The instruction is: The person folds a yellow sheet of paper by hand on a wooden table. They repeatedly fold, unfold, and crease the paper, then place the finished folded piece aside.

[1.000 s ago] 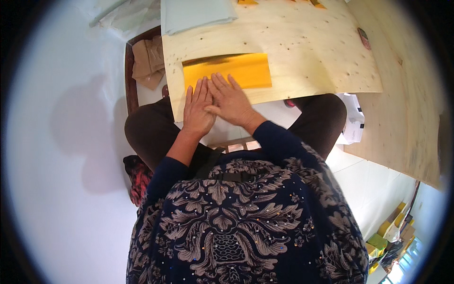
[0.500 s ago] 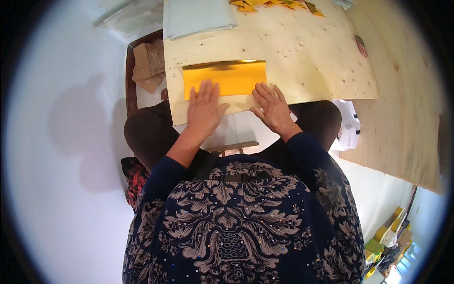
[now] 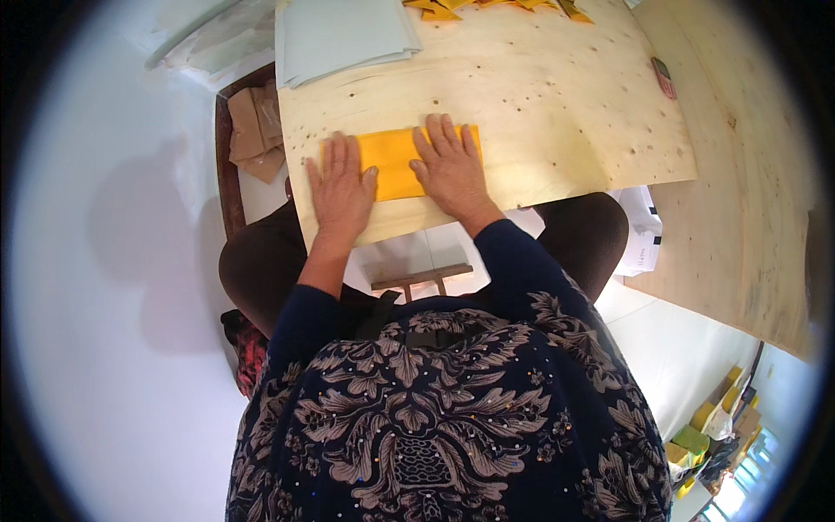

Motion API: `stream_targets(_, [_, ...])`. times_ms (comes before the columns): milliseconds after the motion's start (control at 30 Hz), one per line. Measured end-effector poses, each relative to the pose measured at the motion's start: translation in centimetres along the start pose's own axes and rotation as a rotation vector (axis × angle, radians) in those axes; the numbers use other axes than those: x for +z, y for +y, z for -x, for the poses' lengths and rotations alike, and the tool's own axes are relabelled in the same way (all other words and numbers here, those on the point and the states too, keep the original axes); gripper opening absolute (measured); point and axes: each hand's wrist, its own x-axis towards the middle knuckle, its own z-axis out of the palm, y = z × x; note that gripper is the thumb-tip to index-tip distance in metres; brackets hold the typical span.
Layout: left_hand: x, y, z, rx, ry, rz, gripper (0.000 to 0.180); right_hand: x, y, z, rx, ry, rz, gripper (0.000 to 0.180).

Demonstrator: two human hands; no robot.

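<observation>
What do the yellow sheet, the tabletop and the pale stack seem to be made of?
Yellow sheet: probably paper, perhaps foil-faced; thin, with a smooth, even golden face.
Tabletop: likely plywood, seemingly unvarnished; dark knots dot its pale surface.
Pale stack: maybe paper or thin plastic, fairly matt, with thin, layered edges.

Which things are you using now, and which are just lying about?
In use:
golden rectangular paper sheet, partly under left hand and right hand
pale flat wooden board

Probably lying about:
small red oblong object
brown folded paper
pale-grey stacked sheets
</observation>
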Motion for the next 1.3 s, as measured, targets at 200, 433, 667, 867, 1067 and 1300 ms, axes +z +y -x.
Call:
stream_targets(200, [-1.2, -3.2, 1.8, -0.145, 0.004, 0.002, 0.079, -2.5, 4.0, 0.5, 0.075, -0.113, 0.121, 0.060])
stream_targets(433, [-2.5, -3.2, 7.2, -0.213, -0.026, 0.024, 0.081, -3.6, 3.4, 3.9, -0.052, -0.174, 0.130, 0.062])
stream_targets(667, [-1.9, 5.2, 6.3, 0.351, 0.088, 0.202, 0.080, -3.6, 2.9, 5.0, -0.087, -0.148, 0.144, 0.062])
stream_targets(867, [-1.1, 1.8, 4.0, 0.057, -0.049, 0.001, 0.078, -3.5, 3.1, 5.0, -0.078, -0.122, 0.120, 0.061])
stream_targets(1067, [-3.8, -2.5, 7.8, -0.014, 0.088, -0.014, 0.080, -3.3, 3.2, 5.1, -0.115, -0.084, 0.134, 0.062])
stream_targets(1300, [-2.8, 0.2, 8.5, 0.463, -0.046, 0.018, 0.064, -6.9, 2.0, 5.8, -0.077, 0.080, -0.081, 0.075])
